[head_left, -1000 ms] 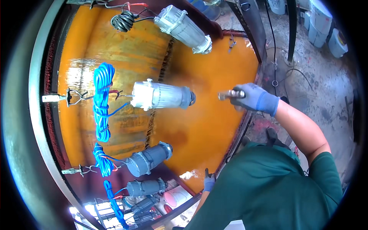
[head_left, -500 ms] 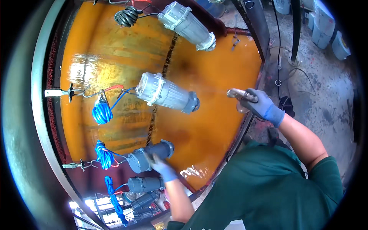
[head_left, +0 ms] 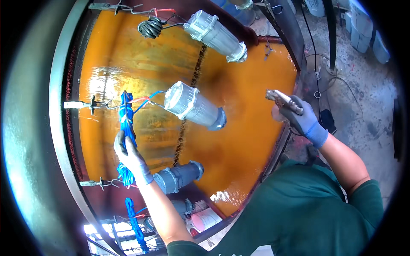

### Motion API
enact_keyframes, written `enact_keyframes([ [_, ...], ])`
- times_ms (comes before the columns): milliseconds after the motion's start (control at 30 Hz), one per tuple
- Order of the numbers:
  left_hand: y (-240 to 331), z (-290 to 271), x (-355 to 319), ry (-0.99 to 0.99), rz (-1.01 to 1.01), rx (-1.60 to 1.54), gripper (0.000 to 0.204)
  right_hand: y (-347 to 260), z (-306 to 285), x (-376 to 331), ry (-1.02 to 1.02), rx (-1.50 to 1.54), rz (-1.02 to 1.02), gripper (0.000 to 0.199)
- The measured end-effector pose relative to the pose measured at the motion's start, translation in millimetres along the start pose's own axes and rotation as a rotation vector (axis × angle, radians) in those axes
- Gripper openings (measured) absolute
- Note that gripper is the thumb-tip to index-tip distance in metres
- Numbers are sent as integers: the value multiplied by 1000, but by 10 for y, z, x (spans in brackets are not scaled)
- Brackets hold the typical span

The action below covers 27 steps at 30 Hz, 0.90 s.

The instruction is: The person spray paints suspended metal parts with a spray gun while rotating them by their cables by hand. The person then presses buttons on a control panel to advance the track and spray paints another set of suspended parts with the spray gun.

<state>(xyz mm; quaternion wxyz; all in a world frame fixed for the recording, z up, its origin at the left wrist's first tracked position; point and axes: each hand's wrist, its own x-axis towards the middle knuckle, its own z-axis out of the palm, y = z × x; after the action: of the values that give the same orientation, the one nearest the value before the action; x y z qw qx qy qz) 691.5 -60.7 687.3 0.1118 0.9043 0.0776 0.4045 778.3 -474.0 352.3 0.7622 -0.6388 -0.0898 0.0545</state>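
Note:
My right hand [head_left: 305, 119], in a grey-blue glove, is closed round a metal spray gun [head_left: 285, 101] that points left at the hanging motor housings. Under the gun a rounded cup partly shows. My gloved left hand [head_left: 133, 160] reaches up with its fingers apart at the lower end of a tied blue cable bundle [head_left: 126, 113]; whether they press on it I cannot tell. That cable leads to the middle housing [head_left: 188, 104], coated light grey with a darker end. Beside my left wrist hangs a darker grey housing [head_left: 179, 176], its blue cable coil [head_left: 125, 175] partly behind my hand.
Another light grey housing [head_left: 215, 36] hangs at the far side with a dark cable coil [head_left: 150, 27]. Hooks on a curved metal rail [head_left: 57, 111] carry the row. Behind lies an orange-coated booth surface [head_left: 243, 128]. Buckets [head_left: 361, 36] stand on the floor at right.
My left hand has moved from the dark housing up and left to the middle housing's blue cable. That bundle now hangs narrower and longer. My right hand still grips the spray gun, now angled differently.

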Motion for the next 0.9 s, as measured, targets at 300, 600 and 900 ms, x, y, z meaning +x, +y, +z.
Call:
enact_keyframes([
  [300, -86, 168, -92, 41, 293, 327, 37, -483, -59, -86, -371, 157, -62, 24],
  [600, 120, 283, -150, 17, 393, 468, 45, -533, 72, 8, -408, 46, -254, 20],
  [900, 113, 269, -96, -10, 449, 578, 45, -404, 219, -65, -342, 67, -111, 21],
])
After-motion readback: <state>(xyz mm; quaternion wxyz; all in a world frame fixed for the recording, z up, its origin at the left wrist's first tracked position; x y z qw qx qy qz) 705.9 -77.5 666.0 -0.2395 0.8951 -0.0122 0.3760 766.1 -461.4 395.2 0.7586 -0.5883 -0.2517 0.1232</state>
